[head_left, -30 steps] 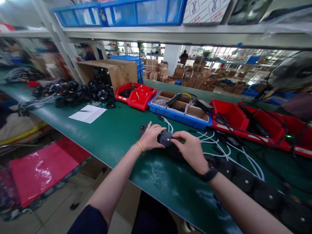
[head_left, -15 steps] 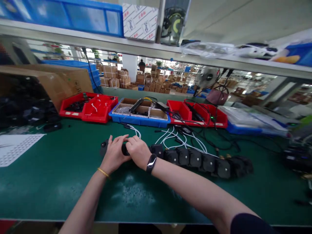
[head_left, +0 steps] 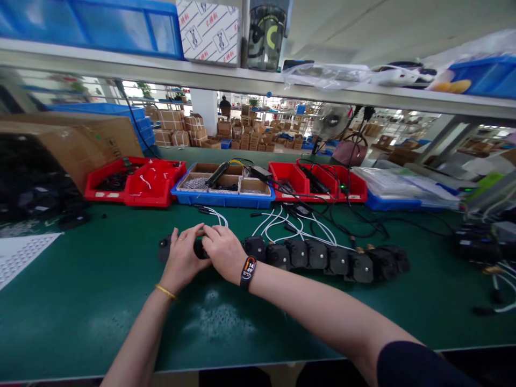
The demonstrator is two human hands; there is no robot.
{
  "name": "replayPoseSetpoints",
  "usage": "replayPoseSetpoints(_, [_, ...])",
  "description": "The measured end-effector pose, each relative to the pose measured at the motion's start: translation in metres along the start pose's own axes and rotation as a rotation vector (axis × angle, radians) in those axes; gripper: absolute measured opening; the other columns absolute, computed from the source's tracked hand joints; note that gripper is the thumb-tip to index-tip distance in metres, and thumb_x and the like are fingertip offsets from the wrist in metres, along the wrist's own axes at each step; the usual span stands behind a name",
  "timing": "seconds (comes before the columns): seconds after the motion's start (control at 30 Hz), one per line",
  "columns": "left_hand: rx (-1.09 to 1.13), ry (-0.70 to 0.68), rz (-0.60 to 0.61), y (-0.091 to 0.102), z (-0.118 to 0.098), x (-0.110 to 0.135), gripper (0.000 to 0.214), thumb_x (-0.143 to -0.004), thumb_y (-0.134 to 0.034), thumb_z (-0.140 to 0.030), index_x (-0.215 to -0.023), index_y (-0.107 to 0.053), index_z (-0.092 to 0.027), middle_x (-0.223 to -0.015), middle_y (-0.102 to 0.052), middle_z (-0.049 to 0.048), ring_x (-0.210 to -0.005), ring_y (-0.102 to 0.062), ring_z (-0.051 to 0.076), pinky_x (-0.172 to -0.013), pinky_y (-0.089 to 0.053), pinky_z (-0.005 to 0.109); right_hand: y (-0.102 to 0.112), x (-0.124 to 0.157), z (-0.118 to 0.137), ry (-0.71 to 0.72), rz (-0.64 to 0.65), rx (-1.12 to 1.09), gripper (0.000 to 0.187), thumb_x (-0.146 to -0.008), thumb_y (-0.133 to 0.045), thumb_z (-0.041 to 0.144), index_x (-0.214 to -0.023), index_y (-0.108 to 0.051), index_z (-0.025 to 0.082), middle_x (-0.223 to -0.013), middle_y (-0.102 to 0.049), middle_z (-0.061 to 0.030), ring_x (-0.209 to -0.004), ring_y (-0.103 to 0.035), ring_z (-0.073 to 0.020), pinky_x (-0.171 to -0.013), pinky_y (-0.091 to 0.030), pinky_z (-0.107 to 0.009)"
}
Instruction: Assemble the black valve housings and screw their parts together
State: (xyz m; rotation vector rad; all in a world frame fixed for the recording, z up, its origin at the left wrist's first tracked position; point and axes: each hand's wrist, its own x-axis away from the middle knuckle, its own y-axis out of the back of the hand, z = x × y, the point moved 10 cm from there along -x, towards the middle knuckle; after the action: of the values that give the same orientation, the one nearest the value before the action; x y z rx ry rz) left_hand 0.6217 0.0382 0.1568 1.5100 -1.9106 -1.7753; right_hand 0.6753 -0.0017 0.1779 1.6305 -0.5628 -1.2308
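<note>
My left hand point(head_left: 185, 252) is closed around a black part point(head_left: 200, 249) with a rounded edge, mostly hidden by the fingers. From the right, my right hand point(head_left: 223, 252) grips the same part, its fingertips meeting the left ones on top. Just left of my left hand, another black piece point(head_left: 164, 249) lies on the green tabletop. A black block-shaped housing point(head_left: 255, 248) sits right of my right hand, at the near end of a row of several similar black housings point(head_left: 317, 255). White cables point(head_left: 274, 223) with black plugs run behind them.
Red bins point(head_left: 149, 185) with small parts, a blue divided tray point(head_left: 223, 201) holding a black pen-shaped tool point(head_left: 218, 174), and more red bins point(head_left: 314, 200) line the back. A cardboard box point(head_left: 76, 140) stands left beside dark parts. A shelf point(head_left: 258, 80) spans overhead. Black cables point(head_left: 363, 215) trail rightward.
The view has shifted slightly, so the bench and shelf appear a little farther left. Both hands stay together on the black part, and the wristband's display is now lit.
</note>
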Motion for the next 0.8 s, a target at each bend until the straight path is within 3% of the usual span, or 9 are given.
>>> replayPoseSetpoints(0.13, [0.039,0.02,-0.013,0.001,-0.001,0.003,0.067,-0.067,-0.065,-0.038,-0.125,-0.039,-0.018,-0.115,-0.061,0.0105,-0.112,-0.052,0.028,-0.108,-0.018,0.057,-0.003,0.011,0.001,0.03,0.0,-0.041,0.027,-0.09,-0.045,0.009,-0.115,-0.055,0.005,-0.128,-0.04,-0.0122,-0.118,-0.034,-0.0238,-0.102,-0.037,-0.037])
replayPoseSetpoints(0.27, [0.006,0.011,-0.034,0.002,-0.01,0.012,0.072,-0.068,-0.068,-0.041,-0.128,-0.036,-0.018,-0.116,-0.061,0.0088,-0.114,-0.05,0.026,-0.11,-0.015,0.055,0.004,0.013,0.002,0.098,0.009,-0.127,0.027,-0.085,-0.051,0.006,-0.111,-0.058,0.006,-0.123,-0.046,-0.0106,-0.117,-0.039,-0.0214,-0.106,-0.035,-0.034])
replayPoseSetpoints(0.33, [-0.037,-0.02,-0.019,0.003,-0.017,0.02,0.079,-0.067,-0.07,-0.041,-0.132,-0.032,-0.019,-0.122,-0.057,0.01,-0.119,-0.046,0.027,-0.111,-0.011,0.056,0.025,0.019,0.001,0.137,-0.022,-0.19,0.027,-0.085,-0.053,0.006,-0.111,-0.059,0.009,-0.124,-0.047,-0.0077,-0.118,-0.04,-0.0189,-0.107,-0.033,-0.033])
replayPoseSetpoints(0.4, [-0.089,-0.053,0.02,0.007,-0.018,0.032,0.09,-0.065,-0.074,-0.039,-0.137,-0.024,-0.02,-0.131,-0.049,0.0119,-0.127,-0.037,0.03,-0.111,-0.007,0.057,0.062,0.035,-0.014,0.113,-0.142,-0.271,0.029,-0.09,-0.049,0.01,-0.118,-0.055,0.013,-0.128,-0.043,-0.0056,-0.12,-0.038,-0.0178,-0.107,-0.034,-0.034])
replayPoseSetpoints(0.47, [-0.127,-0.012,-0.006,0.024,-0.003,0.045,0.101,-0.064,-0.075,-0.04,-0.141,-0.015,-0.019,-0.141,-0.037,0.0142,-0.133,-0.026,0.032,-0.11,-0.007,0.059,0.101,0.066,-0.042,0.032,-0.292,-0.338,0.027,-0.095,-0.042,0.018,-0.119,-0.055,0.015,-0.125,-0.047,-0.0052,-0.116,-0.044,-0.0171,-0.102,-0.039,-0.034])
replayPoseSetpoints(0.57, [-0.108,0.164,-0.17,0.066,0.043,0.068,0.093,-0.071,-0.067,-0.048,-0.141,-0.014,-0.019,-0.144,-0.03,0.0155,-0.133,-0.026,0.031,-0.109,-0.017,0.056,0.126,0.136,-0.106,-0.241,-0.37,-0.317,0.026,-0.095,-0.045,0.033,-0.111,-0.058,0.018,-0.108,-0.057,-0.0054,-0.098,-0.056,-0.0188,-0.088,-0.047,-0.033])
replayPoseSetpoints(0.67, [-0.055,0.222,-0.221,0.082,0.071,0.085,0.051,-0.086,-0.048,-0.041,-0.132,-0.036,-0.021,-0.134,-0.044,0.0111,-0.124,-0.039,0.025,-0.105,-0.031,0.047,0.118,0.228,-0.166,-0.595,-0.388,-0.318,0.023,-0.091,-0.05,0.043,-0.092,-0.059,0.022,-0.087,-0.06,-0.005,-0.069,-0.06,-0.0151,-0.06,-0.048,-0.026])
replayPoseSetpoints(0.73, [-0.021,0.182,-0.191,0.077,0.071,0.088,0.033,-0.092,-0.036,-0.032,-0.12,-0.05,-0.022,-0.123,-0.053,0.0072,-0.118,-0.045,0.022,-0.102,-0.035,0.042,0.102,0.273,-0.176,-0.654,-0.284,-0.289,0.027,-0.093,-0.047,0.045,-0.086,-0.057,0.022,-0.08,-0.059,-0.0045,-0.063,-0.058,-0.013,-0.052,-0.045,-0.024])
replayPoseSetpoints(0.8, [-0.003,0.139,-0.17,0.067,0.062,0.087,0.032,-0.092,-0.032,-0.027,-0.115,-0.053,-0.022,-0.119,-0.056,0.006,-0.116,-0.047,0.021,-0.102,-0.034,0.043,0.088,0.302,-0.168,-0.629,-0.182,-0.243,0.029,-0.094,-0.044,0.045,-0.085,-0.058,0.021,-0.079,-0.059,-0.0031,-0.064,-0.057,-0.0123,-0.052,-0.046,-0.022])
